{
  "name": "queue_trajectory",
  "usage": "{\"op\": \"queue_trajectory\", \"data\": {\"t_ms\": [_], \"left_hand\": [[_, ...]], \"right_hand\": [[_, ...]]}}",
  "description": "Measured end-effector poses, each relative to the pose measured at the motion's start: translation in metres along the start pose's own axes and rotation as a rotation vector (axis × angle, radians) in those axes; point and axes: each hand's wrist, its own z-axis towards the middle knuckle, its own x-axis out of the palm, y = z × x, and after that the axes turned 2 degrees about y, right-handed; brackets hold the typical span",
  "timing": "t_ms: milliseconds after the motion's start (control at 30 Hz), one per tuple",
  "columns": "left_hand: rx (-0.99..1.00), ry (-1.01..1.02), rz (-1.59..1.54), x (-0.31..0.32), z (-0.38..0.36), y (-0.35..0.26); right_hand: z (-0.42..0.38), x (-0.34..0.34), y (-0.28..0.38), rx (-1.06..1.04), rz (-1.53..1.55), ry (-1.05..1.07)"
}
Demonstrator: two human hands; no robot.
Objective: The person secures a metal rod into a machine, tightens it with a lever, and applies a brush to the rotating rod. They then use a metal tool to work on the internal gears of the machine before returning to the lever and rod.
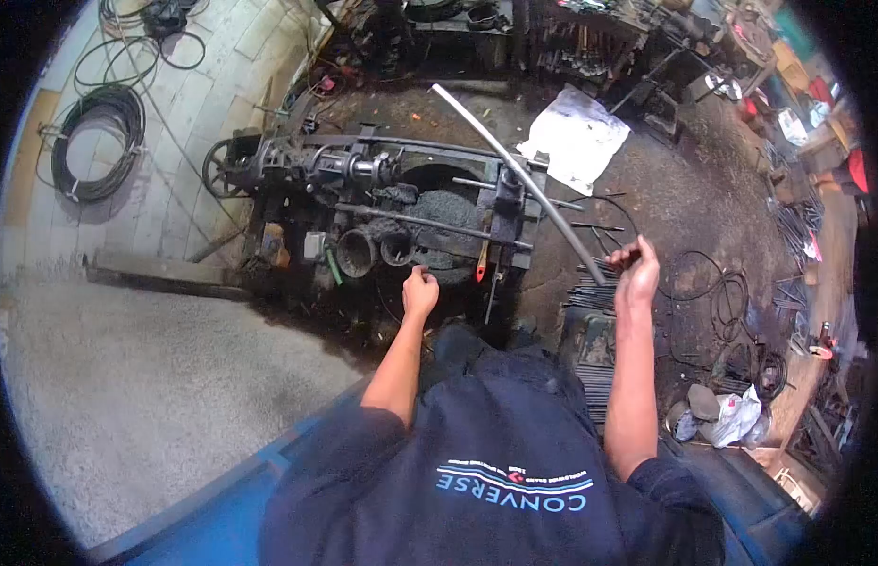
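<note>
A long grey metal rod (519, 170) slants across the machine (363, 168), its lower end beside my right hand (637, 274). That hand is raised with its fingers loosely curved and apart, not wrapped round the rod. My left hand (420, 293) is over the near edge of the machine, just right of two round metal cups (357, 252). Its fingers are bent together, and anything between them is too small to make out. Dark grey shavings (443, 212) fill the machine's middle. A brush with a red-orange tip (481, 262) hangs at its near right side.
Bundled thin rods (594, 294) lie beneath my right hand. White paper (578, 140) covers floor beyond the machine. Coiled cable (97, 141) lies at left, and loose cable (729, 297) at right. A wooden bench (828, 283) with tools runs along the right side.
</note>
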Motion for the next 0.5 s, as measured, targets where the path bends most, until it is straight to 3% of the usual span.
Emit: {"op": "queue_trajectory", "data": {"t_ms": [33,100,167,233,267,333,367,467,500], "left_hand": [[-0.012,-0.004,0.000,-0.007,0.002,-0.002],[-0.086,-0.046,0.211,-0.022,0.004,-0.006],[-0.127,-0.079,0.214,-0.031,0.016,-0.003],[-0.024,-0.147,0.312,-0.038,0.031,0.007],[0.003,-0.106,0.362,-0.041,0.040,0.012],[-0.012,-0.037,0.423,-0.047,0.052,0.013],[-0.022,0.026,0.482,-0.050,0.056,0.014],[0.033,0.048,0.535,-0.052,0.062,0.020],[0.051,0.045,0.562,-0.055,0.061,0.019]], "right_hand": [[0.000,0.011,-0.005,0.010,-0.005,0.005],[-0.008,0.037,-0.022,-0.306,-0.704,0.128],[-0.018,0.056,-0.042,-0.797,-1.339,0.123],[-0.030,0.072,-0.048,-0.826,-1.627,0.034],[-0.028,0.072,-0.053,-0.820,-1.633,0.037],[-0.025,0.073,-0.054,-0.597,-1.806,-0.082],[-0.025,0.072,-0.048,-0.372,-1.810,-0.074],[-0.029,0.086,-0.033,-0.285,-1.802,-0.092],[-0.029,0.094,-0.027,-0.170,-1.814,-0.107]]}}
